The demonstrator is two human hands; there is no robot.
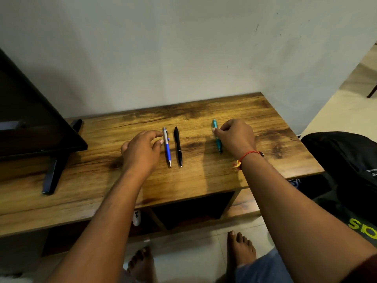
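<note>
Lining up pens: roll and knock risks

Left hand [140, 152]: thumb and index curled in on the upper, silver part of the blue pen [167, 149], a light pinch from its left side. The pen lies flat on the table [265, 123], tip toward the person. Right hand [236, 137]: fingers curled round the teal pen [218, 142] mid-barrel, well right of the other two. Can't tell whether its tip is on the wood or just off it. The black pen [178, 147] lies free, just right of the blue one and parallel to it.

Risks as I see them:
- The blue pen is gripped only near the top, so a lift could swing the tip into the black pen and knock it askew.
- Round barrels on a smooth top mean any nudge could roll the black pen.
- The right hand covers most of the teal pen, so the set-down is half blind and it could land crooked or too close to the black one.
- Both hands moving inward could crowd the black pen.
</note>
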